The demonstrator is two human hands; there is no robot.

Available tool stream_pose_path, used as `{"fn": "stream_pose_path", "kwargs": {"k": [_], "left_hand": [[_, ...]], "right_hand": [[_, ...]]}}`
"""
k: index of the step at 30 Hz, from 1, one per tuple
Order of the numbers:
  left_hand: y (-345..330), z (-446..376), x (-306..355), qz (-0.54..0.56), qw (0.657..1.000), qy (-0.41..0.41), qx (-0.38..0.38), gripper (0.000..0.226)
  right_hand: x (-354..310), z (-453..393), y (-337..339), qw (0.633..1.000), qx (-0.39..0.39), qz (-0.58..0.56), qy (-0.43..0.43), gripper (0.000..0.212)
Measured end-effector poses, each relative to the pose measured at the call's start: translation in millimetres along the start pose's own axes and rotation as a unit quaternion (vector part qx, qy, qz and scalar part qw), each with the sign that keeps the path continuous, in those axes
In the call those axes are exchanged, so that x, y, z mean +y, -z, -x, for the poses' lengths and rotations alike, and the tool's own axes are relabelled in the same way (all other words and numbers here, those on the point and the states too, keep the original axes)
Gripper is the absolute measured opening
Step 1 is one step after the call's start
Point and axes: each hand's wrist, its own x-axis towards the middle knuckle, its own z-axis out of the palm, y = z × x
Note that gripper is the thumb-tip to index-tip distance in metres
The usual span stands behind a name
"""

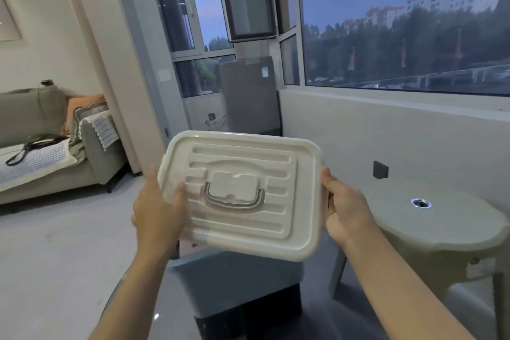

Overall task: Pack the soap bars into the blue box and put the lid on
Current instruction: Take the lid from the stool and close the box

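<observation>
I hold a cream-white rectangular lid (242, 193) with a grey folding handle in its middle, tilted up towards me at chest height. My left hand (158, 210) grips its left short edge and my right hand (345, 210) grips its right short edge. Below the lid stands the blue box (234, 281), blue-grey, on a dark glossy surface; the lid hides its far part and I cannot see inside it. No soap bars are visible.
A pale plastic table (430, 221) with a metal-ringed hole stands to the right. A grey sofa (52, 141) with a bag and cloths is at the left. Windows and a low white wall lie ahead, with a grey appliance (248, 96) in the corner.
</observation>
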Motion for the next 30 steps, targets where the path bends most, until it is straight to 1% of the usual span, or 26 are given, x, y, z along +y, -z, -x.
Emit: {"fn": "stream_pose_path", "kwargs": {"k": [2, 4, 6, 8, 11, 13, 15, 17, 19, 22, 26, 28, 30], "left_hand": [[11.9, -2.3, -21.7, 0.059, 0.996, 0.054, -0.031, 0.061], [21.7, -2.1, -40.0, 0.126, 0.986, 0.098, -0.042, 0.052], [25.9, 0.7, -53.0, 0.191, 0.973, 0.120, -0.053, 0.038], [21.8, 3.6, -61.9, 0.218, 0.964, 0.147, -0.048, 0.032], [8.1, 3.0, -71.7, 0.226, 0.954, 0.195, -0.025, 0.027], [3.2, -0.1, -76.5, 0.233, 0.947, 0.218, -0.018, 0.024], [1.5, -3.6, -81.4, 0.229, 0.946, 0.228, -0.022, 0.021], [-1.6, -4.9, -85.8, 0.222, 0.947, 0.230, -0.041, 0.019], [-6.9, -3.1, -87.8, 0.226, 0.943, 0.232, -0.068, 0.019], [-12.5, -0.1, -86.6, 0.210, 0.946, 0.232, -0.090, 0.012], [-13.4, -0.7, -85.1, 0.209, 0.946, 0.224, -0.103, 0.017], [-13.8, -1.8, -85.5, 0.213, 0.945, 0.222, -0.112, 0.020], [-13.8, -2.4, -86.8, 0.211, 0.944, 0.225, -0.117, 0.017]], "right_hand": [[4.4, -8.3, 0.0, 1.000, -0.013, 0.008, -0.024, 0.021], [5.1, -17.1, 2.0, 0.997, -0.042, 0.039, -0.049, 0.020], [5.4, -26.1, 4.0, 0.989, -0.095, 0.087, -0.077, 0.019], [9.2, -38.6, 6.5, 0.976, -0.126, 0.157, -0.079, 0.025], [22.5, -53.3, 3.7, 0.961, -0.098, 0.256, -0.031, 0.033], [33.8, -60.5, -1.3, 0.952, -0.076, 0.297, -0.003, 0.038], [43.1, -65.3, -4.7, 0.942, -0.059, 0.331, 0.008, 0.047], [49.3, -68.1, -5.9, 0.937, -0.060, 0.343, 0.003, 0.044], [51.4, -68.2, -6.5, 0.932, -0.076, 0.353, -0.013, 0.038], [50.1, -68.4, -4.5, 0.925, -0.089, 0.368, -0.033, 0.025], [52.4, -67.3, 1.9, 0.906, -0.111, 0.405, -0.063, 0.031], [52.9, -66.1, 4.9, 0.908, -0.116, 0.397, -0.072, 0.033], [53.3, -66.0, 7.8, 0.912, -0.116, 0.387, -0.074, 0.031]]}}
